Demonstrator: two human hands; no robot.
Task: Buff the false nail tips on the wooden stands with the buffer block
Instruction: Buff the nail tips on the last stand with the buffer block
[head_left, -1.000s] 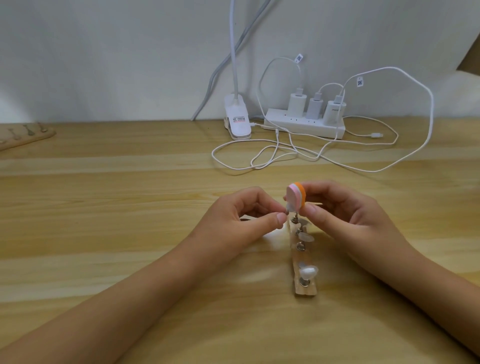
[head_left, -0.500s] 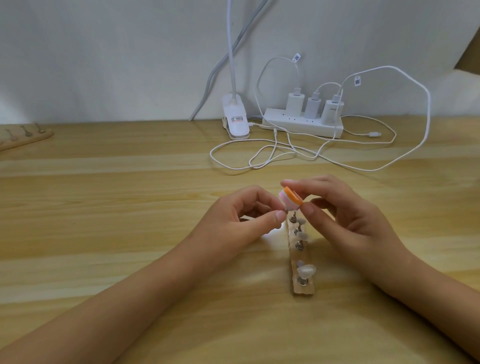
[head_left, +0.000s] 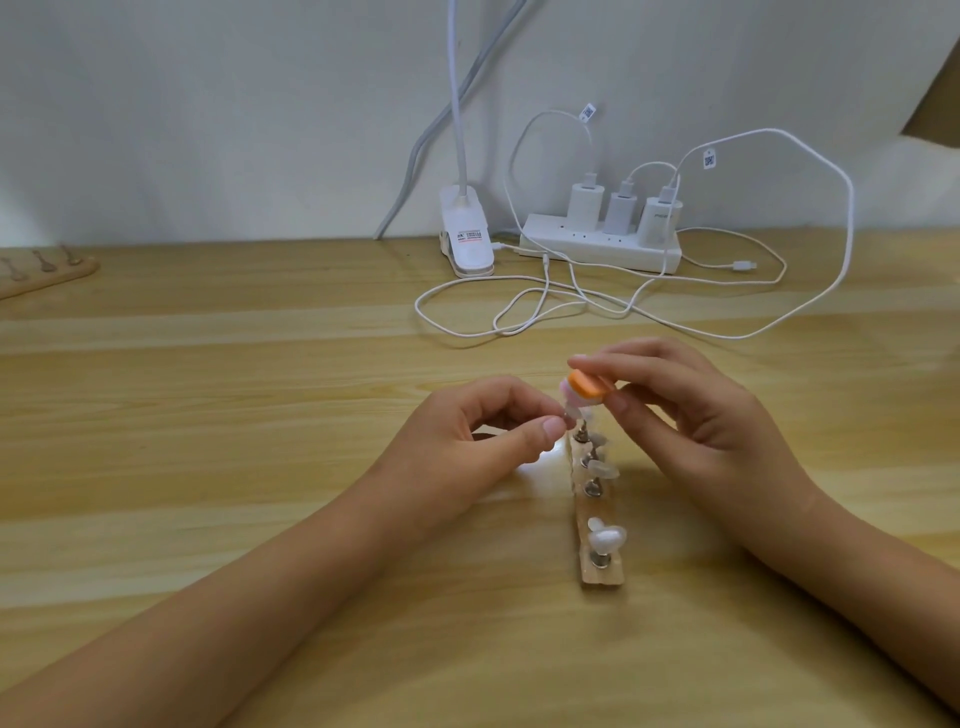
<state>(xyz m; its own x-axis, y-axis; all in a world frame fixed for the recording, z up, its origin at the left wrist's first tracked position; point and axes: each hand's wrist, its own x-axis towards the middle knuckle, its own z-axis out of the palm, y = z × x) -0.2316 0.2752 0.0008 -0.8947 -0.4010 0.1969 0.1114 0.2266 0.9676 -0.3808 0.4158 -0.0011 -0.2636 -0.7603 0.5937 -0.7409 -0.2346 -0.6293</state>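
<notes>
On the wooden counter (head_left: 208, 415) a narrow wooden stand (head_left: 602, 574) is laid end-on, with false nail tips (head_left: 607, 538) carried on its metal pegs. At its far end the left hand (head_left: 467, 441) is curled. The orange-and-pink buffer block (head_left: 744, 388) is gripped by the fingers of the right hand (head_left: 696, 421) and laid flat upon the farthest tip (head_left: 728, 413), itself pinched between left thumb and forefinger.

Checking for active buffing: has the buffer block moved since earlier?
Yes. Against the wooden stand, the buffer block in the right hand tipped from on-edge to orange face up, staying over its far end.
</notes>
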